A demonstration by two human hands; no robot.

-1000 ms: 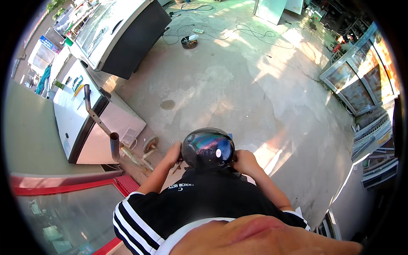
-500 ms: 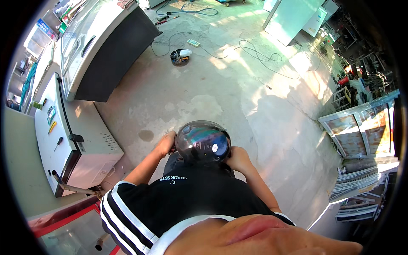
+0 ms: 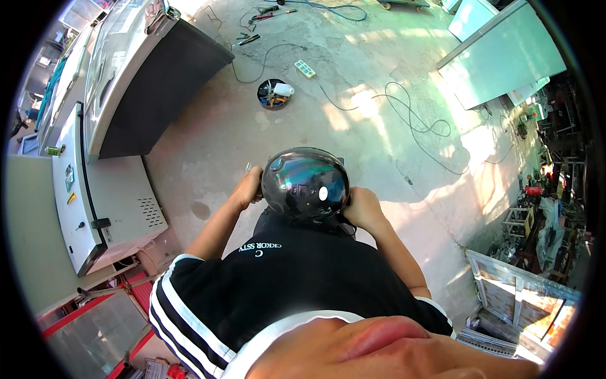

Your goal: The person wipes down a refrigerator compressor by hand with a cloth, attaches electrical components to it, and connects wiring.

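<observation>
A glossy black dome point(image 3: 303, 180) with a small white oval mark sits in front of my torso, above a darker body that my black shirt partly hides. My left hand point(image 3: 250, 186) is closed round a handle at the dome's left side, with small silvery metal parts beside it. My right hand point(image 3: 361, 205) is closed at the right side of the dome; what its fingers grip is hidden behind it.
Ahead on the concrete are a black tub of tools point(image 3: 268, 95), a power strip point(image 3: 304, 68) and loose cables. A display cabinet point(image 3: 151, 88) and white appliance point(image 3: 126, 211) stand left. A pale panel point(image 3: 499, 54), metal scrap and a framed window point(image 3: 499, 284) line the right.
I have moved forward with the dome between my hands: the tool tub and cables are nearer, while the left appliance and right window frame have shifted back. Both hands remain beside the dome.
</observation>
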